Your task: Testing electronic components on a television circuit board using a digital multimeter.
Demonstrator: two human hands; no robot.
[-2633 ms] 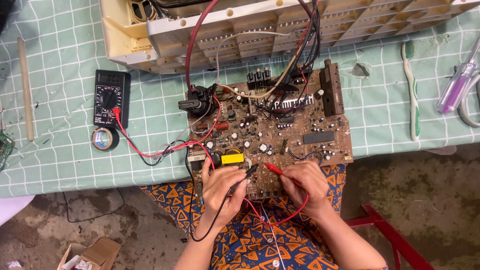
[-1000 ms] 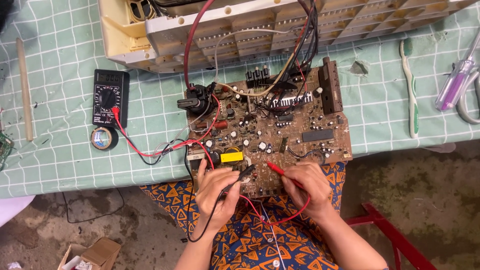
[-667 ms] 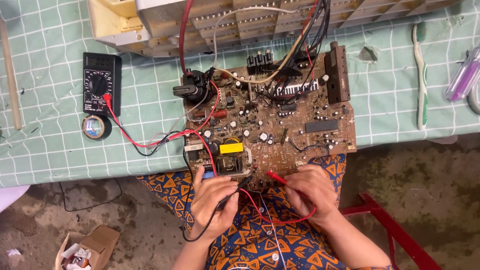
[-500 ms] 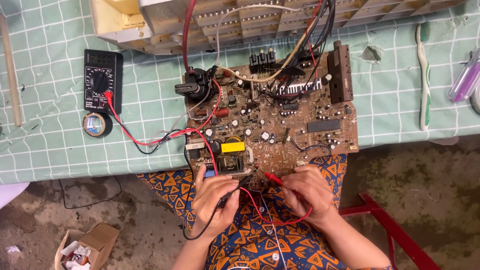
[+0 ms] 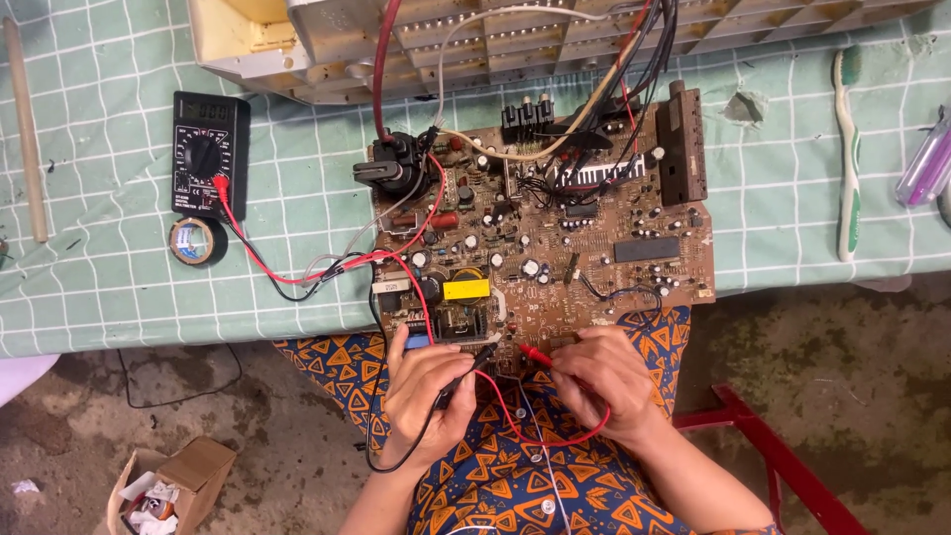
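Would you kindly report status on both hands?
Left hand grips black probe. Right hand grips red probe. Both tips at brown circuit board near edge. Nothing obstructing.

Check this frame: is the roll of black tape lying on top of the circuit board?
No. The roll of tape lies on the green mat below the multimeter, left of the circuit board.
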